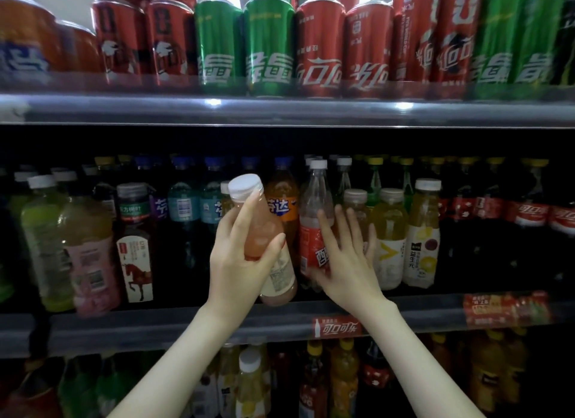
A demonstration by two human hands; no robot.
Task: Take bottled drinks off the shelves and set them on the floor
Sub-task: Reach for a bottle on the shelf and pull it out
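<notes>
Our left hand (239,262) is clamped round the pink bottle (267,240), tilted & clear of the middle shelf (186,327) for carrying to the floor. Our right hand (345,255), fingers spread, lies on the red-label bottle (314,227) on the shelf, prob. for the next grab.

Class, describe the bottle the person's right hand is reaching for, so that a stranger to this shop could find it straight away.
Start at the middle shelf, the one below the row of cans. Just right of the tilted pink bottle held in the left hand, the open right hand rests against a clear bottle. Its white cap and red label set it apart from the yellow drinks on its right.
</notes>
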